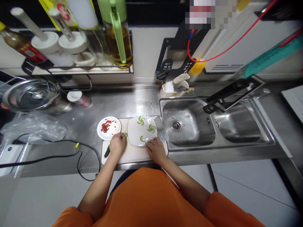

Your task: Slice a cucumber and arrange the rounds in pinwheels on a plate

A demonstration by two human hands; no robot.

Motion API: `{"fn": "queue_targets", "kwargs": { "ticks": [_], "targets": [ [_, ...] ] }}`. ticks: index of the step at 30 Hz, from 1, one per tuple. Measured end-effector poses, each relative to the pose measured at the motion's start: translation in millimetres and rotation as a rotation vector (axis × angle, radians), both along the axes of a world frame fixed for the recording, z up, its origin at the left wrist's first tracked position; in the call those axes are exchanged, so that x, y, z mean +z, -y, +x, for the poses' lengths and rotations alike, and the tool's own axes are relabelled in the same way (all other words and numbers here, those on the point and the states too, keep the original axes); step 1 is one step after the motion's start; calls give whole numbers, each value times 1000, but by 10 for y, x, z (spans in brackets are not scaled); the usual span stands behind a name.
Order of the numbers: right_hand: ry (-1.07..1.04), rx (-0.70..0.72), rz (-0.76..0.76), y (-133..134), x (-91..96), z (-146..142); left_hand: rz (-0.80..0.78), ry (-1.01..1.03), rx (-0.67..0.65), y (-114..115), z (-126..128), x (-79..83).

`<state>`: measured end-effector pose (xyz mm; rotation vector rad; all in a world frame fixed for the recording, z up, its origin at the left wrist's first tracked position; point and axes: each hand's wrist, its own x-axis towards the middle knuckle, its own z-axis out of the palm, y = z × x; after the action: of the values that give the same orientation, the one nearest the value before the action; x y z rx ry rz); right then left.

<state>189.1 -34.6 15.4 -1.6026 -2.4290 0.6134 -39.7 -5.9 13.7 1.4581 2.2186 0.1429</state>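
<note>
A white squarish plate (134, 130) rests on the pale cutting board (136, 154). Cucumber slices on it form two pinwheels, and a curved cucumber slice (142, 138) lies by its near edge. My right hand (156, 150) reaches over the plate's near right corner, its closed fingertips at that slice. Left of the plate, my left hand (117, 144) pinches small green cucumber slices (125, 135). A dark green cucumber piece (107, 152) lies on the board beside my left wrist. A broad grey knife blade (162, 127) lies right of the plate.
A small white plate (99, 129) with chopped red bits stands at the board's far left corner. On the right is a steel double sink (189, 126) with a black faucet (209, 108). A lidded pot (35, 94), plastic bag (35, 127) and black cable (90, 146) occupy the left.
</note>
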Motion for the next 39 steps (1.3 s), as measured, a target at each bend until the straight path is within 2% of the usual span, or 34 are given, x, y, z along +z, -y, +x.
{"fn": "queue_targets", "kwargs": {
  "ticks": [5, 9, 12, 15, 19, 25, 28, 32, 36, 39],
  "targets": [
    [-99, 3, -18, -79, -2, -49, 41, 238, 46, 6, -62, 31],
    [-298, -24, -40, -218, 16, -158, 97, 516, 40, -7, -50, 156],
    [-444, -110, -78, -348, 68, -263, 68, 761, 29, -42, 50, 249],
    [-543, -209, -207, -465, 134, -330, 17, 925, 29, -87, 179, 278],
    [-650, -272, -413, -555, 189, -312, -42, 1027, 70, -127, 290, 244],
    [-701, -311, -445, -584, 271, -214, -139, 1198, 221, -134, 341, 221],
    [-712, -297, -441, -597, 327, -195, -201, 1349, 379, -120, 392, 195],
    [-722, -247, -443, -624, 399, -181, -329, 1444, 563, -93, 466, 129],
    [-700, -198, -460, -664, 468, -157, -494, 1549, 580, -73, 477, 108],
    [-668, -180, -482, -689, 501, -138, -533, 1621, 575, -65, 450, 139]
  ]
}}
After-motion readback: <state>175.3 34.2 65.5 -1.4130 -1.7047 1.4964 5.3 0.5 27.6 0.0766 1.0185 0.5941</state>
